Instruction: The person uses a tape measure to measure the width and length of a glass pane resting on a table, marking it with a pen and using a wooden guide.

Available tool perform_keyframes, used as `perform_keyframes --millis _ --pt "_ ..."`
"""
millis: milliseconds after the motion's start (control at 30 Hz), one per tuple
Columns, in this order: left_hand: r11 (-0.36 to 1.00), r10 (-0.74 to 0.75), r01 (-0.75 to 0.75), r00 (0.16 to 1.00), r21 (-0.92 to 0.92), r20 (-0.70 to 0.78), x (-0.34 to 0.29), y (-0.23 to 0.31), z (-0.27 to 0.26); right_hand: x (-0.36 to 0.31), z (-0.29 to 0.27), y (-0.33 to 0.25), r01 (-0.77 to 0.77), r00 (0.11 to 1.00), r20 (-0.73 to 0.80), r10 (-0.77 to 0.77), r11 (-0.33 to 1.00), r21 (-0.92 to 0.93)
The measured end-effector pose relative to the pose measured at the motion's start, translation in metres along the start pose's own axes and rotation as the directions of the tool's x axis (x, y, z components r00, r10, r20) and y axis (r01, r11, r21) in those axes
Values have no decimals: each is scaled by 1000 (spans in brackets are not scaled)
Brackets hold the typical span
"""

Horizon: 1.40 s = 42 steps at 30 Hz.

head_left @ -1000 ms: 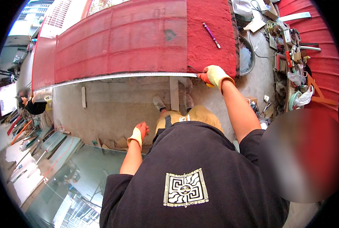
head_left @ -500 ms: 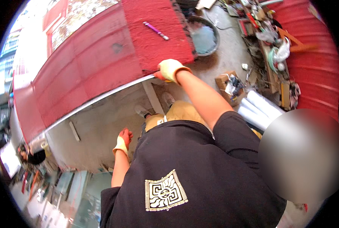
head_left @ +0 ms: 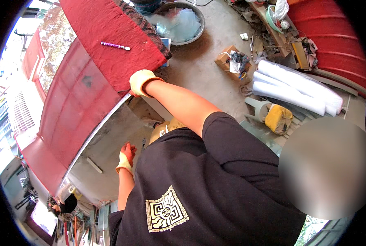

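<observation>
My right hand (head_left: 141, 83), in a cream and orange work glove, is closed at the front edge of a table covered in red carpet (head_left: 105, 24). Its fingers point down and are partly hidden, so what they grip does not show. Beside it lies the near corner of a large glossy sheet (head_left: 78, 92), apparently glass, mirroring red and pale shapes. A pale strip (head_left: 93, 134) runs along the sheet's near edge up to this hand. On the carpet rests a thin purple, pen-like tool (head_left: 115, 45). My left hand (head_left: 127, 156), gloved alike, hangs low with fingers loosely bent and nothing visible in it.
Past the table's right end stands a dark round tub (head_left: 197, 30) of clear, glass-like pieces. A cardboard box (head_left: 228, 61), white plastic-wrapped rolls (head_left: 293, 86) and a yellow bundle (head_left: 278, 118) are on the right. Another person (head_left: 68, 203) is far off at lower left.
My view has swung right, so the table sits further left and the rolls and yellow bundle show more fully. My right hand stays by the table edge; the left still hangs low.
</observation>
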<state>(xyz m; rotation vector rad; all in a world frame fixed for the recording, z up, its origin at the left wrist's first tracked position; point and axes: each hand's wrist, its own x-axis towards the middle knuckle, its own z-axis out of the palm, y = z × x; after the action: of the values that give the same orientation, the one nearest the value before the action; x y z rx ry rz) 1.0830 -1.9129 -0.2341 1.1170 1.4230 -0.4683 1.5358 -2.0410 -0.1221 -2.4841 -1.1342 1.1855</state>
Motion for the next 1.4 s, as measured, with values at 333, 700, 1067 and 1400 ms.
perform_keyframes --millis 333,700,1067,1400 --pt "994 107 -106 994 10 -36 -49 48 62 4 5 5 14 999 -32 -13 1000 27" --pt "967 241 -232 967 103 -85 -68 -104 66 17 3 3 88 995 53 -86 996 -31" --pt "929 195 -261 947 -262 -254 -134 -107 157 4 -8 -3 45 992 123 -35 996 -78" --pt "991 82 -89 994 -99 -73 -206 -312 264 50 17 26 105 964 257 -72 988 -117"
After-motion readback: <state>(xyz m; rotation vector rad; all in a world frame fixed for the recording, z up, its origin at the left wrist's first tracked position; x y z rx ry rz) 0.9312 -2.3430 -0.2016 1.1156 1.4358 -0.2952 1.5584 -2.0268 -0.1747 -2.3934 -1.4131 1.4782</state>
